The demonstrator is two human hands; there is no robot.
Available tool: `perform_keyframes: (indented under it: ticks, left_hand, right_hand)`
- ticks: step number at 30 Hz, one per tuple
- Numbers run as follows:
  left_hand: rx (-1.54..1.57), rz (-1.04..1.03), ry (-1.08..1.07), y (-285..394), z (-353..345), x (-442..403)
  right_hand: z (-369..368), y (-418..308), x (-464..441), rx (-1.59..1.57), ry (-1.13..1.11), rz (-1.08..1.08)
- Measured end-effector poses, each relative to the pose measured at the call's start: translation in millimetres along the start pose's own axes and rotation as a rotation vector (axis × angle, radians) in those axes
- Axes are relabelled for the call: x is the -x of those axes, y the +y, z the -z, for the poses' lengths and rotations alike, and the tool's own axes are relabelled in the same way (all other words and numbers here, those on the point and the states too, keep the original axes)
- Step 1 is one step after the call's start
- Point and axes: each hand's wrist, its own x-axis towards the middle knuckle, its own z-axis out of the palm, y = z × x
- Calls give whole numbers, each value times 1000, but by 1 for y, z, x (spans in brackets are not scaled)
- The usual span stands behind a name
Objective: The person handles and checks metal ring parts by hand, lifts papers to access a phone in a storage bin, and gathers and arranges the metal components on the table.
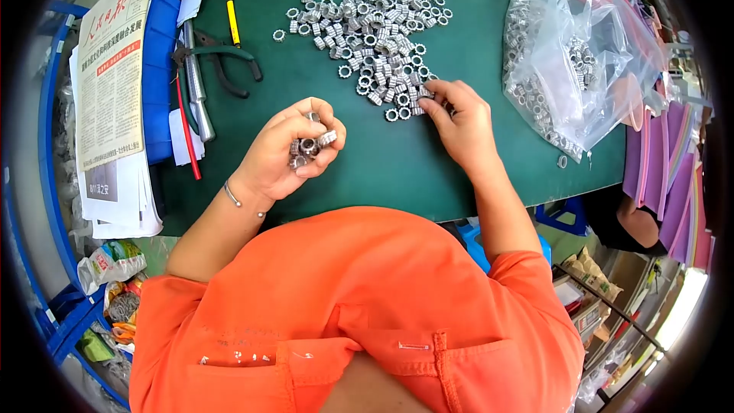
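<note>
Several small toothed metal rings [308, 145] sit in my left hand [283, 141], its fingers curled round them and one ring between thumb and fingertips. My right hand [465, 126] is at the near right edge of a pile of the same silvery rings [375, 38]. Its thumb and forefinger close on a ring there, partly covered by the fingers. The pile spreads over a green table mat [367, 176], with a few rings lying loose around it.
Clear plastic bags [581, 53] of rings lie on the right, with one loose ring [563, 161] beside them. On the left are pliers [222, 53], a yellow marker [232, 15], a red pen [187, 122] and a blue bin [159, 69] with a newspaper [115, 69] against it.
</note>
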Motion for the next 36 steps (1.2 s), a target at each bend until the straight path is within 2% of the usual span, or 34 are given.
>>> perform_keyframes:
  ticks: [9, 11, 15, 17, 18, 20, 21, 22, 24, 25, 26, 28, 29, 33, 35, 36]
  left_hand:
    - [8, 37, 0, 0, 5, -3]
    - [4, 41, -2, 0, 5, -3]
    - [12, 57, 2, -1, 5, -3]
    - [13, 57, 7, -2, 6, -2]
    - [12, 53, 11, -2, 6, -2]
    - [19, 52, 7, -2, 8, -2]
    - [31, 56, 9, -2, 8, -1]
    - [33, 52, 11, -2, 8, -1]
    - [27, 53, 9, -2, 7, -1]
    - [27, 54, 7, -3, 7, -2]
    - [32, 52, -1, -4, 7, -2]
    - [36, 50, -8, -5, 6, -3]
    - [35, 56, -7, -6, 5, -2]
    - [37, 61, 13, -5, 7, 0]
    - [30, 62, 20, -5, 8, 0]
    - [24, 62, 28, -5, 8, -1]
  right_hand:
    - [2, -5, 11, -209, 58, 44]
    - [2, -4, 17, -696, -35, -328]
    - [8, -5, 21, -934, -119, -454]
    - [10, 0, 21, -1392, -236, -574]
    - [12, 2, 21, -1391, -234, -570]
    - [14, 8, 18, -1726, -260, -541]
    - [14, 18, 17, -1755, -268, -452]
    - [18, 23, 14, -1655, -200, -438]
    - [23, 22, 1, -1026, -102, -568]
    - [20, 17, -6, -758, -58, -544]
    - [16, 18, -11, -757, -57, -543]
    - [8, 22, -17, -9, -11, 12]
    - [8, 14, -18, -7, -22, -68]
    - [13, 19, -18, 24, -130, -173]
    - [10, 27, -13, -217, -42, -217]
    - [13, 27, -12, -215, -41, -218]
